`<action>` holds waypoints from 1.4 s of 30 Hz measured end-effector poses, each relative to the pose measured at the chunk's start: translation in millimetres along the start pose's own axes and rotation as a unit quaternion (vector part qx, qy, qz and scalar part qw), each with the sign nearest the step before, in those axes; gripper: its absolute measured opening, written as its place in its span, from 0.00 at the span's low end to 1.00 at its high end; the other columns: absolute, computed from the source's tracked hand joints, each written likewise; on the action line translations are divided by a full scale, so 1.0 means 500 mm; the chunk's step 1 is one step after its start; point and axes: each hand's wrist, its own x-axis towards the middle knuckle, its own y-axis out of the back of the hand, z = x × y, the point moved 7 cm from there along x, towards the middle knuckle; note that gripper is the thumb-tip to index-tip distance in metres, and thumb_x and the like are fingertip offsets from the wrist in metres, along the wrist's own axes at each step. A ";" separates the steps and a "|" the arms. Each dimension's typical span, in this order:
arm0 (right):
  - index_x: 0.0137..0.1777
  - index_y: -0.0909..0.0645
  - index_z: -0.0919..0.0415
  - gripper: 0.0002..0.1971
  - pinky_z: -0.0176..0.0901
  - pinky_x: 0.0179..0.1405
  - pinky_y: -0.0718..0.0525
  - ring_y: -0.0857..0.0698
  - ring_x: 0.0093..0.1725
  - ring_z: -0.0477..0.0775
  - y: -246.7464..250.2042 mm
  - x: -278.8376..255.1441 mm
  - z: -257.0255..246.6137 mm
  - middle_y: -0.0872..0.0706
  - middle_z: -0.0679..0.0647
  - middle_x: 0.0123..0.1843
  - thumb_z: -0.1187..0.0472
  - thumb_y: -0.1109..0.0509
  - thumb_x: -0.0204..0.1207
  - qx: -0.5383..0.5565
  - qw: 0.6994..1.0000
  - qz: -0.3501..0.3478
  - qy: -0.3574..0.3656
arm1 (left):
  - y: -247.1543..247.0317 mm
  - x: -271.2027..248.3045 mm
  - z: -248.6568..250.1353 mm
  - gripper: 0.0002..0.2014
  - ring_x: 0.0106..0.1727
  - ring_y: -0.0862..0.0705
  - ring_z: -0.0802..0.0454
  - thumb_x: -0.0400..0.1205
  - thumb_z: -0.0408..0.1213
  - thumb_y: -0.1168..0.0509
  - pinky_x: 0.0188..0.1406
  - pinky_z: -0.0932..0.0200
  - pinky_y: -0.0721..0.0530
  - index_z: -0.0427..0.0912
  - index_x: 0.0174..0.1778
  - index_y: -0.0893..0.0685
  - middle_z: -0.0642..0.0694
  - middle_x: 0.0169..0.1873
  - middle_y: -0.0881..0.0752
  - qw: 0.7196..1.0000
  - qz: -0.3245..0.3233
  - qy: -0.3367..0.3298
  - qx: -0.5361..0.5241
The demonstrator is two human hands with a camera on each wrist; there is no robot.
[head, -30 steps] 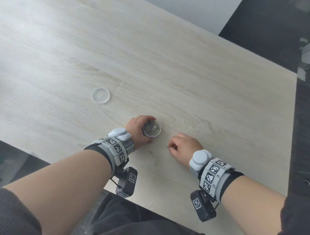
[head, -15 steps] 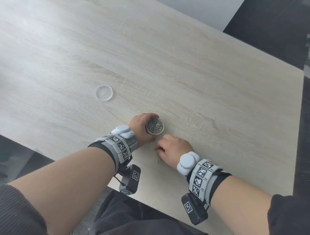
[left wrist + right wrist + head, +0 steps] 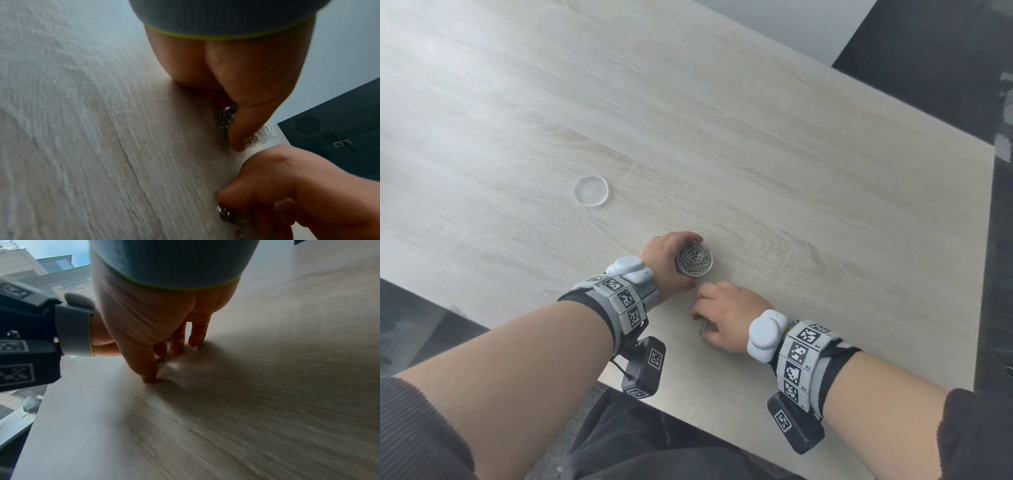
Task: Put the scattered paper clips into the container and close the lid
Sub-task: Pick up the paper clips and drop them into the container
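A small round clear container point(image 3: 694, 259) full of silver paper clips stands on the wooden table point(image 3: 756, 154), without its lid. My left hand point(image 3: 667, 263) grips its near-left side, thumb point(image 3: 238, 134) against the wall. Just right and nearer the table edge, my right hand point(image 3: 726, 317) lies knuckles up with fingers curled over loose paper clips point(image 3: 702, 328); clips point(image 3: 228, 214) show under its fingertips, and the thumb point(image 3: 148, 369) presses the table beside clips point(image 3: 161, 362). The clear round lid point(image 3: 592, 191) lies flat, far to the left.
The table's near edge point(image 3: 688, 421) runs just behind both wrists, with dark trousers below it. The table's right edge point(image 3: 986, 274) borders a dark floor. Wrist cameras point(image 3: 645, 368) hang below each forearm.
My right hand has moved left and toward me, from one lone clip to the clips lying near the container, and now covers them. The left hand has kept its hold on the container.
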 end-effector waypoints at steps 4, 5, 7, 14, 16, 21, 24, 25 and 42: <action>0.57 0.17 0.55 0.11 0.54 0.49 0.21 0.22 0.57 0.63 -0.003 0.007 -0.004 0.19 0.54 0.60 0.56 0.34 0.78 -0.015 1.000 -0.010 -0.002 | 0.000 0.000 -0.002 0.36 0.61 0.18 0.47 0.57 0.49 0.28 0.64 0.45 0.22 0.53 0.65 0.20 0.52 0.59 0.15 1.000 -0.005 0.003 0.002; 0.57 0.16 0.55 0.10 0.54 0.49 0.21 0.22 0.57 0.63 -0.003 0.008 -0.002 0.19 0.53 0.60 0.56 0.35 0.79 -0.017 1.000 -0.016 -0.007 | 0.000 0.000 -0.002 0.36 0.61 0.18 0.47 0.57 0.49 0.29 0.64 0.45 0.22 0.53 0.65 0.20 0.52 0.59 0.15 1.000 -0.007 0.003 0.002; 0.57 0.17 0.54 0.11 0.52 0.50 0.21 0.22 0.59 0.62 -0.002 0.010 0.005 0.20 0.53 0.60 0.57 0.37 0.80 -0.021 0.999 -0.028 -0.022 | 0.000 0.001 0.000 0.37 0.62 0.19 0.47 0.56 0.51 0.30 0.65 0.46 0.23 0.52 0.66 0.20 0.51 0.59 0.15 1.000 -0.012 0.005 0.002; 0.53 0.18 0.52 0.10 0.51 0.51 0.19 0.19 0.55 0.62 0.010 0.006 0.033 0.18 0.54 0.56 0.62 0.37 0.75 0.020 0.994 -0.049 -0.097 | 0.000 -0.001 0.003 0.39 0.63 0.20 0.47 0.55 0.53 0.32 0.65 0.48 0.24 0.52 0.67 0.20 0.51 0.60 0.16 1.000 -0.015 0.016 -0.003; 0.52 0.19 0.52 0.10 0.51 0.50 0.19 0.19 0.54 0.63 0.008 0.005 0.034 0.18 0.55 0.55 0.63 0.38 0.75 0.019 0.993 -0.054 -0.104 | 0.001 -0.002 0.005 0.38 0.63 0.20 0.46 0.56 0.51 0.31 0.65 0.47 0.23 0.52 0.67 0.20 0.51 0.60 0.16 1.000 -0.018 0.018 -0.004; 0.53 0.20 0.54 0.09 0.51 0.49 0.20 0.19 0.52 0.64 -0.014 -0.005 0.036 0.19 0.56 0.54 0.61 0.38 0.75 0.016 0.993 -0.059 -0.099 | 0.002 -0.004 0.010 0.39 0.63 0.20 0.46 0.55 0.53 0.32 0.66 0.48 0.24 0.49 0.67 0.20 0.48 0.60 0.16 1.000 -0.022 0.014 -0.006; 0.49 0.20 0.55 0.08 0.50 0.47 0.20 0.19 0.49 0.60 -0.001 -0.017 0.047 0.18 0.54 0.50 0.62 0.36 0.72 0.056 0.992 -0.012 -0.108 | 0.003 -0.005 0.009 0.37 0.63 0.20 0.46 0.56 0.49 0.29 0.65 0.47 0.24 0.50 0.66 0.20 0.49 0.60 0.16 1.000 -0.020 0.014 -0.005; 0.47 0.19 0.54 0.07 0.47 0.46 0.21 0.19 0.46 0.57 0.010 -0.022 0.055 0.18 0.52 0.47 0.62 0.35 0.70 0.088 0.988 0.021 -0.125 | 0.003 -0.005 0.010 0.37 0.62 0.19 0.46 0.57 0.49 0.29 0.65 0.47 0.23 0.50 0.66 0.20 0.49 0.60 0.16 1.000 -0.019 0.014 -0.006; 0.41 0.17 0.47 0.03 0.42 0.45 0.18 0.18 0.40 0.44 0.057 -0.020 0.113 0.16 0.43 0.41 0.56 0.28 0.69 0.172 0.959 0.097 -0.204 | 0.003 -0.006 0.007 0.37 0.64 0.20 0.47 0.57 0.52 0.30 0.67 0.46 0.24 0.53 0.67 0.20 0.51 0.61 0.16 1.000 -0.022 0.019 -0.002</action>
